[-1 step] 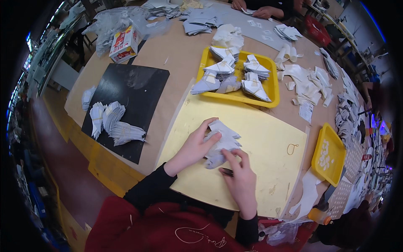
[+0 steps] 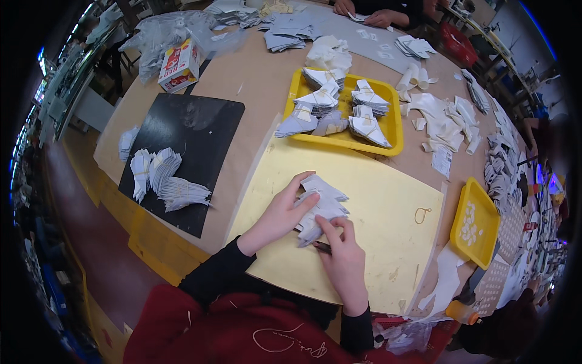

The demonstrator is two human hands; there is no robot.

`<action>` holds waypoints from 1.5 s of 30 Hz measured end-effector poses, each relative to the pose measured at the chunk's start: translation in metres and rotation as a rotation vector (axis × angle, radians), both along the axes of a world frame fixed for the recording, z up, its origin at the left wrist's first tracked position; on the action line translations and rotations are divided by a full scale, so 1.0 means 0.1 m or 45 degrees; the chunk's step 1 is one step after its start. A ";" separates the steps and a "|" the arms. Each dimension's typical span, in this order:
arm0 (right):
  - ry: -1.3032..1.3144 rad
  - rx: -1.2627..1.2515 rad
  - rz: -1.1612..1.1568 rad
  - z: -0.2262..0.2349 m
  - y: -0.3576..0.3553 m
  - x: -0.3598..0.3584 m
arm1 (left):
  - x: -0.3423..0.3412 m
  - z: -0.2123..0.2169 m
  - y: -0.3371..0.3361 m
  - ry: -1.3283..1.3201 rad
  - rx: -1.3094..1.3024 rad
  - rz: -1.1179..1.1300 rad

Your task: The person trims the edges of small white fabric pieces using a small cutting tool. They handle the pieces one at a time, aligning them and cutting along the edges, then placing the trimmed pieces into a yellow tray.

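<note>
Head view: left hand [image 2: 284, 212] is pinching a stack of grey-white cut pieces [image 2: 328, 199], thumb lying on top, over the pale yellow board [image 2: 382, 236]. Right hand [image 2: 344, 264] is gripping a dark slim tool [image 2: 322, 247], its fingertips touching the stack's near end. Yellow tray [image 2: 398, 130] is sitting beyond, carrying similar bundles [image 2: 367, 125].

Front and centre, a broad worktable [image 2: 254, 91] under brown covering takes up most of the floor space on show! Down its left side runs a reddish-brown floor [image 2: 91, 200], edged by a yellowish strip [image 2: 76, 170]. Beyond that, a long bench [image 2: 63, 91] with a white side panel [image 2: 94, 109]. And the lighting: a blue streak [image 2: 539, 30] slicing the upper right, a violet-blue glow [image 2: 553, 185] below it!
</note>
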State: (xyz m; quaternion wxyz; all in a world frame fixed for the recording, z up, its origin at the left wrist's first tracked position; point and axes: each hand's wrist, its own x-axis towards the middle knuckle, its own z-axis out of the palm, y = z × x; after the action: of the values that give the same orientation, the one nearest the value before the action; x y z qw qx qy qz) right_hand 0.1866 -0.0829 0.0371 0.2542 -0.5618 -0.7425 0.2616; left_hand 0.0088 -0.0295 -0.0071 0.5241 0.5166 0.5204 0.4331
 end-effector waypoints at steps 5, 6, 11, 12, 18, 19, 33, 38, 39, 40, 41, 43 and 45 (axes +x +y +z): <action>0.133 0.046 0.069 -0.31 0.01 0.11 | -0.02 0.10 -0.03 -0.041 -0.038 -0.031; 0.198 0.080 0.043 -0.35 0.00 0.17 | -0.04 0.13 -0.02 0.133 0.030 -0.030; 0.274 0.195 -0.215 -0.31 -0.07 0.35 | -0.18 0.36 -0.13 0.987 0.205 0.114; 0.269 0.201 -0.238 -0.27 -0.09 0.39 | -0.24 0.38 -0.18 0.861 0.100 0.111; 0.178 0.280 -0.064 -0.12 -0.18 0.41 | -0.11 0.27 -0.49 0.271 -0.033 -0.004; 0.175 0.275 0.023 -0.10 -0.17 0.37 | -0.02 0.24 -0.48 0.209 -0.020 -0.011; 0.522 -0.218 -0.352 -0.10 -0.36 0.66 | 0.28 0.19 -0.67 0.667 0.430 0.056; 0.434 -0.193 -0.097 0.03 -0.41 0.39 | 0.22 0.07 -0.73 0.703 0.417 -0.054; 0.427 -0.121 -0.053 -0.01 -0.44 0.38 | 0.18 0.06 -0.74 0.655 0.407 -0.111; 0.475 -0.055 -0.046 -0.05 -0.47 0.36 | 0.14 0.06 -0.74 0.606 0.397 -0.169; 0.523 0.009 -0.039 -0.08 -0.50 0.33 | 0.11 0.07 -0.75 0.558 0.386 -0.226; 0.540 0.179 -0.020 -0.09 -0.51 0.28 | 0.10 0.11 -0.77 0.196 0.228 -0.156; 0.475 0.392 0.000 -0.05 -0.43 0.22 | 0.11 0.21 -0.80 -0.168 -0.018 -0.100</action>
State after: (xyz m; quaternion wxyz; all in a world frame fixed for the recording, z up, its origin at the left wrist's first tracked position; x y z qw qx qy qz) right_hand 0.2083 -0.1259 0.0320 0.4696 -0.4582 -0.7139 0.2446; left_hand 0.0194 -0.1090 0.0140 0.5777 0.5032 0.4669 0.4416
